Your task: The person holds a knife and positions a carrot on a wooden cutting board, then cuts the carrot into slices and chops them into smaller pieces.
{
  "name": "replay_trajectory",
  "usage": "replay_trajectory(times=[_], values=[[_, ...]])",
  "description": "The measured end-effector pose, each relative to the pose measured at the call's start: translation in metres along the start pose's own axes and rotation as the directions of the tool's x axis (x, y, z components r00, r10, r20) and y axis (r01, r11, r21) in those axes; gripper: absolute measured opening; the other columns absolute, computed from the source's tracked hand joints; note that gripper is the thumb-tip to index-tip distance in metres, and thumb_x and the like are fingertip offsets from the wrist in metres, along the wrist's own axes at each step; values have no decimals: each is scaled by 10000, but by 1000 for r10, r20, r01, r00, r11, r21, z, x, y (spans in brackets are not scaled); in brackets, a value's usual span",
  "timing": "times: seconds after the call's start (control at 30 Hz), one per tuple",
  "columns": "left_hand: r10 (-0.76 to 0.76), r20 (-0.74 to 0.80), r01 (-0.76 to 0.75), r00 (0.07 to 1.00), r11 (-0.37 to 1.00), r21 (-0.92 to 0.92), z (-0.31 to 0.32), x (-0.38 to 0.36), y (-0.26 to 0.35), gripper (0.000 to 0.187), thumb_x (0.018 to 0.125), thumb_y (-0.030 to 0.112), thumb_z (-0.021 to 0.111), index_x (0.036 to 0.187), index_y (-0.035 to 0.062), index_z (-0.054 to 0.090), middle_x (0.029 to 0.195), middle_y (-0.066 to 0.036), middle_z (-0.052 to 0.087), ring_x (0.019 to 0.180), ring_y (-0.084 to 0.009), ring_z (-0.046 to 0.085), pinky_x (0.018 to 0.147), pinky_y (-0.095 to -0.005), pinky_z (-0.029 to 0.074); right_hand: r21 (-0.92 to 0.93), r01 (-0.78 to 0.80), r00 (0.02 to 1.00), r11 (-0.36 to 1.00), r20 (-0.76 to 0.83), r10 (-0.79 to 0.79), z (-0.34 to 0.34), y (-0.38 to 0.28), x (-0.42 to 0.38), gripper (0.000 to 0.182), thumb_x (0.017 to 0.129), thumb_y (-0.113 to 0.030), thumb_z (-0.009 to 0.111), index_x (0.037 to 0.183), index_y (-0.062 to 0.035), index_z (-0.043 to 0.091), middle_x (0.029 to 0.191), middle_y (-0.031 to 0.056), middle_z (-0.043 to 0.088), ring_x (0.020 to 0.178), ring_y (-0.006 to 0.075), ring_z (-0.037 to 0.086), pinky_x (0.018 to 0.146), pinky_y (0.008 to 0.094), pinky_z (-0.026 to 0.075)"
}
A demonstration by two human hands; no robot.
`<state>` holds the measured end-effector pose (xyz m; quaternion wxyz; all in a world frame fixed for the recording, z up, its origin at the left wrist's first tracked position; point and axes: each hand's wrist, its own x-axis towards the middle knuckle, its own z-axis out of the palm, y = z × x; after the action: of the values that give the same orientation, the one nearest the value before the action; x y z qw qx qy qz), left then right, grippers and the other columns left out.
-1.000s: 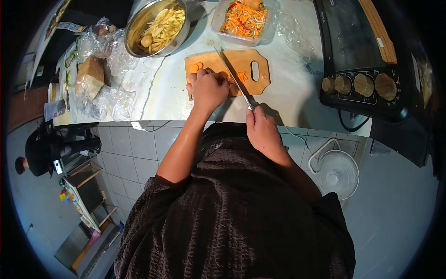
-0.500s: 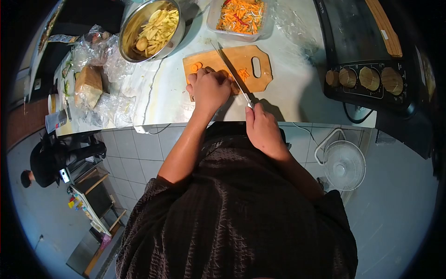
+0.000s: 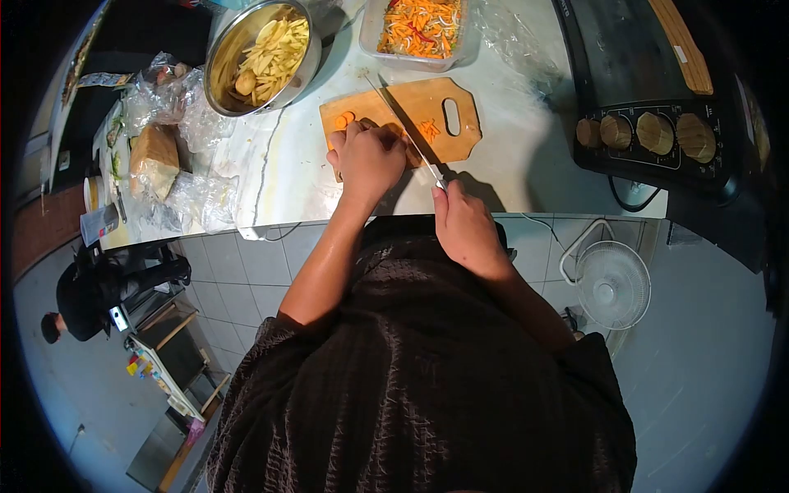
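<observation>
My right hand (image 3: 467, 226) is wrapped round the handle of a kitchen knife (image 3: 421, 149). The long blade slants up and left across a wooden cutting board (image 3: 460, 94). Over the board's near left part, my left hand (image 3: 370, 158) is bent with fingers curled down on carrot beside the blade; the fingers hide most of that carrot. Round carrot slices (image 3: 343, 120) lie just past its fingertips. To the right of the blade is a small heap of carrot strips (image 3: 428, 130).
Behind the board stand a steel bowl (image 3: 215, 82) of pale cut sticks and a plastic tub (image 3: 367, 37) of shredded vegetables. Plastic bags (image 3: 201, 201) and a brown-wrapped block (image 3: 154, 156) lie left. An oven (image 3: 633, 74) stands right, a fan (image 3: 612, 285) below. Another person (image 3: 86, 296) is far left.
The whole view has shifted slightly. My hands and the knife keep nearly the same place on the board, and the carrot strips look much the same.
</observation>
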<state>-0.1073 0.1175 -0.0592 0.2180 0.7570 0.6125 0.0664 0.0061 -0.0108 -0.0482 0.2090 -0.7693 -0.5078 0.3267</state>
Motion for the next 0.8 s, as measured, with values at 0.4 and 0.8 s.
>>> replay_trajectory(times=[0.4,0.8], values=[[35,-25,-36,999,999,-17,0,-2,0,181,783,309,678,833,156,761,1046,-124,598,1022,-350,440,845,-478,303,-24,-71,995,997,68,72,-6,-6,6,349,988,-290,436,898,38,517,761,281,631,749,463,622,694,524,492],[10,-5,-11,1000,1000,-16,-2,-2,2,180,778,308,685,829,154,762,1057,-125,597,1022,-352,438,850,-483,301,-3,-127,986,992,104,127,-3,-7,20,363,988,-313,439,938,37,519,797,287,636,791,477,616,713,543,486]])
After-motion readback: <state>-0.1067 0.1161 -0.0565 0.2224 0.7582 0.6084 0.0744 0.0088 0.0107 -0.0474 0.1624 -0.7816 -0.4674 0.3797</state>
